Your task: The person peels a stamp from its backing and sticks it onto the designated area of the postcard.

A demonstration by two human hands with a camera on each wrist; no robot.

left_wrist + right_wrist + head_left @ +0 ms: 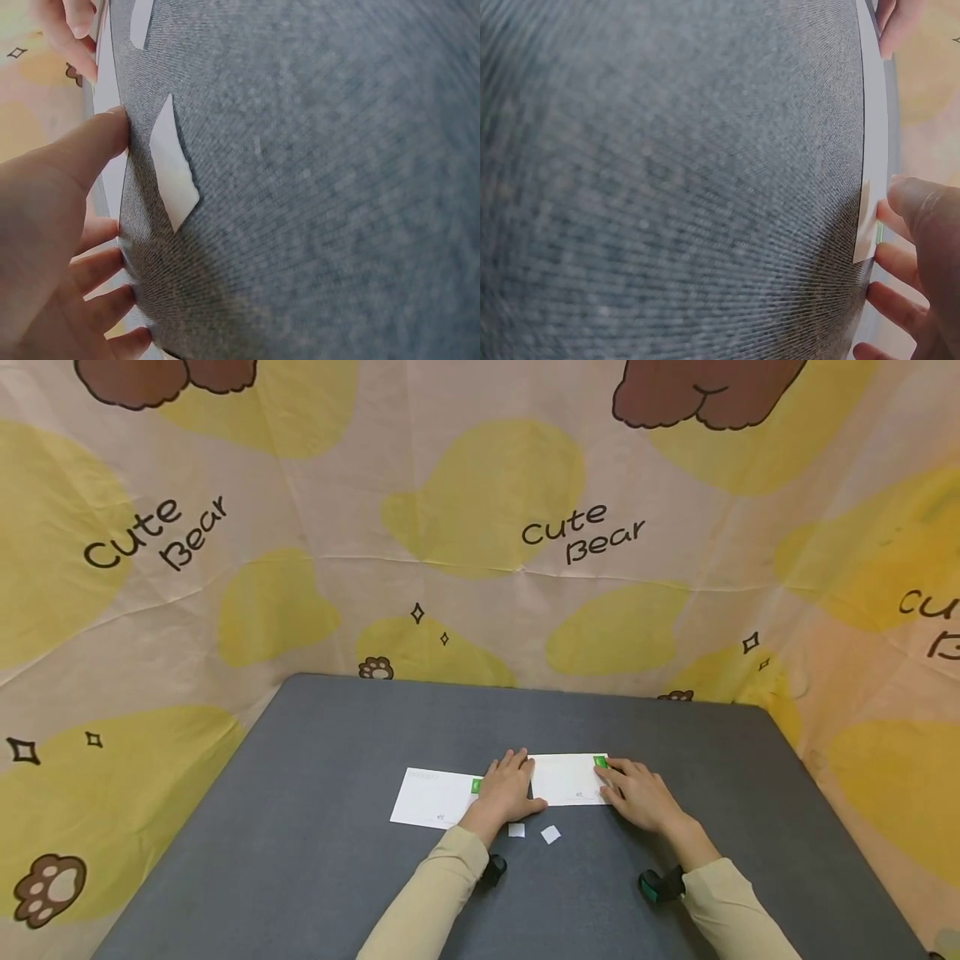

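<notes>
A white envelope (564,779) with a green stamp (600,762) in its upper right corner lies flat on the table between both hands. My left hand (506,793) rests at its left edge, fingers straight and spread, thumb at the lower left corner. At the right edge, my right hand (641,793) touches the envelope with extended fingertips, beside the stamp. A second white envelope (431,795), also bearing a green stamp (476,786), lies to the left, its right end partly hidden by the left hand. In the right wrist view, the envelope (874,112) appears nearly edge-on beneath the fingertips.
Two small white paper pieces, one square (517,830) and another turned askew (551,834), lie just in front of the left hand. The grey table (337,735) meets a printed fabric backdrop (480,502) at the back. Each wrist wears a dark strapped device.
</notes>
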